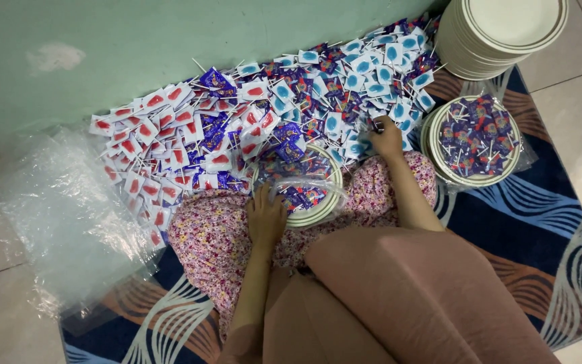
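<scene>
Here the left hand (265, 217) rests with its fingers curled on the near rim of a paper plate (328, 202) that sits on the person's flower-print lap; whether the fingers pinch the rim or only press on it cannot be told. The plate is wrapped in a clear plastic bag (289, 189) and holds a small heap of purple-wrapped lollipops (301, 195), just beyond the fingertips.

To the right of that hand and farther out, the right hand (387, 137) reaches into the pile of wrapped lollipops (271, 114) spread along the foot of the green wall (170, 47). Its fingers are bent down among blue-marked wrappers; they seem closed on some of them, but what exactly they hold is hidden.

Outward from the right hand, to its right, a second plate (439, 168) lies bagged and filled with purple lollipops, and beyond that, in the far corner, stands a tall stack of empty paper plates (506, 34). Left of the left hand the pile turns to red-marked wrappers, and past these lies a crumpled heap of clear plastic sheeting (62, 216) on the tiled floor. Everything near the hands sits on a blue patterned rug (527, 229).
</scene>
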